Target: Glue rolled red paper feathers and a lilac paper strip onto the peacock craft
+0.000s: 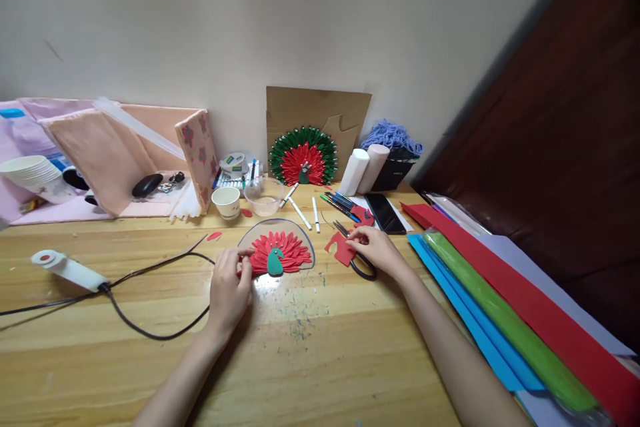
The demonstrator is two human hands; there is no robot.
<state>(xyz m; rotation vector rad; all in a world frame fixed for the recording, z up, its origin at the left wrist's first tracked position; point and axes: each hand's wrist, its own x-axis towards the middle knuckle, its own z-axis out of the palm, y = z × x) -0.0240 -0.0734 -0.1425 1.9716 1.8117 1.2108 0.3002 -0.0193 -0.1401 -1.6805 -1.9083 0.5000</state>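
Observation:
A small peacock craft (275,260) lies on the table, with red petal-like feathers and a green body on a half-round card (247,237) edged in blue. My left hand (230,290) is closed at its left end, thumb and fingers pinching the edge by the red feathers. To the right, my right hand (375,250) pinches a red scrap (341,249) that has a cut-out notch. Beneath that hand lies a pair of scissors (367,271) with black handles, partly covered by the scrap and fingers.
A larger green-and-red peacock (303,157) leans on cardboard (320,103) at the wall. White pens (300,213), a paper cup (227,203) and a clear bowl (264,197) stand behind. A glue gun (70,270) trails its cord at left; coloured sheets (500,293) lie right.

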